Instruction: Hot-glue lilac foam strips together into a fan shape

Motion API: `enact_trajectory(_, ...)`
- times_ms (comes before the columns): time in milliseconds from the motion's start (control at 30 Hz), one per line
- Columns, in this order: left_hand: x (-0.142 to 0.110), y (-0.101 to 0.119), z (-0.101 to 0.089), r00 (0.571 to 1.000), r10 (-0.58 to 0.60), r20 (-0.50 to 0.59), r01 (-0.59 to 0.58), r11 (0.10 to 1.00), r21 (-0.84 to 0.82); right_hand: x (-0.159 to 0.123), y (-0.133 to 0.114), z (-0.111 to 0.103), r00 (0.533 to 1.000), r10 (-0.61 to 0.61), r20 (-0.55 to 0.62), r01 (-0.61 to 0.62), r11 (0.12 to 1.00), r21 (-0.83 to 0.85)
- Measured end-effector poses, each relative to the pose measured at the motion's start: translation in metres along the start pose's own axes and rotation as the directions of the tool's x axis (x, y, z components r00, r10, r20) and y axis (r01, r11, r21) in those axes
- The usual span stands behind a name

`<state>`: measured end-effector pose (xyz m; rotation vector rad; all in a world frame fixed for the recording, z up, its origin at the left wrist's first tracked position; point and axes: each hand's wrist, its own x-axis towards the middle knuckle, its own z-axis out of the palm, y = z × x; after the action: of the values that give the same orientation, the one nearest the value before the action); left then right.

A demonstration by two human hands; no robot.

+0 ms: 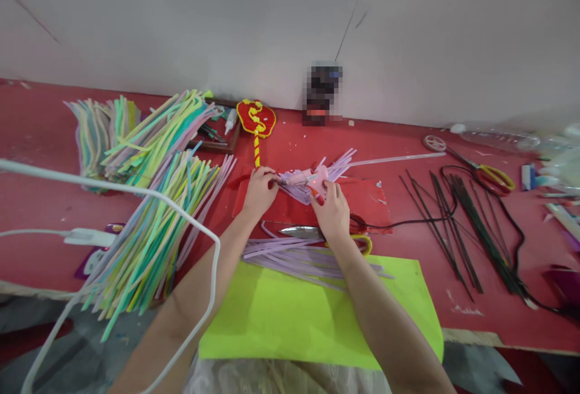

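Across the red tabletop (385, 140) in the head view, our right hand (334, 209) has its grip closed around a pale pink plastic glue gun (318, 175), seen over a bundle of fuzzy lilac stems (296, 193) near the middle. Our left hand (261, 190) is at the bundle's left end, fingers bent; we cannot tell whether its grip pinches anything. Nearer us, yellow-handled metal scissors (299, 232) lie just beyond loose lilac strips (290, 258), which partly overlap a lime-green sheet (294, 321).
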<state>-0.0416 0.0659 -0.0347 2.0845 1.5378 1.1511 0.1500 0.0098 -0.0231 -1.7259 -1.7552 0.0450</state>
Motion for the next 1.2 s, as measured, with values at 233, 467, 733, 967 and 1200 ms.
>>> enact_trajectory(233,0.0003,0.0,-0.0004,1.0,-0.006,0.005,0.006,1.0,0.001,-0.0002,-0.0024,-0.002,1.0,-0.005,0.008,0.005,1.0,0.018)
enact_trajectory(467,0.0005,0.0019,-0.002,1.0,-0.008,0.005,0.008,1.0,-0.016,-0.0004,-0.0031,-0.003,1.0,0.004,-0.004,-0.004,1.0,0.028)
enact_trajectory(733,0.0009,0.0028,-0.0021,1.0,-0.014,0.004,0.014,1.0,-0.021,0.0,-0.0012,-0.0025,1.0,-0.004,-0.005,0.004,1.0,0.023)
enact_trajectory(967,0.0004,0.0033,-0.0024,1.0,-0.018,0.005,0.018,1.0,-0.019,-0.0002,-0.001,-0.003,1.0,-0.002,-0.015,0.002,1.0,0.014)
enact_trajectory(1200,0.0005,0.0032,-0.0019,1.0,-0.013,0.007,0.013,1.0,-0.016,0.0,0.0002,-0.0022,1.0,-0.005,-0.009,0.005,1.0,0.012)
